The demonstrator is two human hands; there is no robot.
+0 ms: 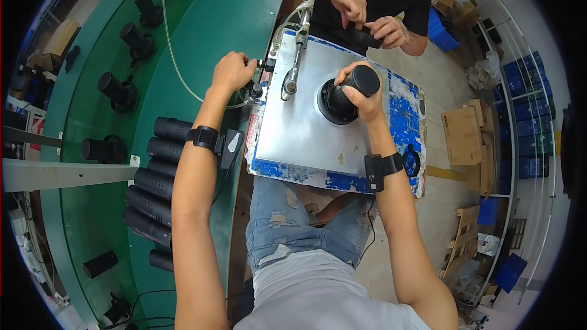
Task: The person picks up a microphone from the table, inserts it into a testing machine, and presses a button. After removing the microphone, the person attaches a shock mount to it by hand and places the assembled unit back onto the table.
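Note:
My right hand is wrapped around a black cylindrical housing with a wide round base. The housing leans a little on a bare metal plate that tops the workstand. At the plate's left edge, the curled fingers of my left hand close at a small black knob on a valve fitting; its far side is hidden. Between my hands, a metal air cylinder with a round end reaches over the plate, apart from the housing.
Across the stand, a co-worker's hands hold a black ring-shaped part. On the green bench at left lie several black cylinders, and more flanged housings line its far side. A clear hose crosses the bench. Cardboard boxes stand at right.

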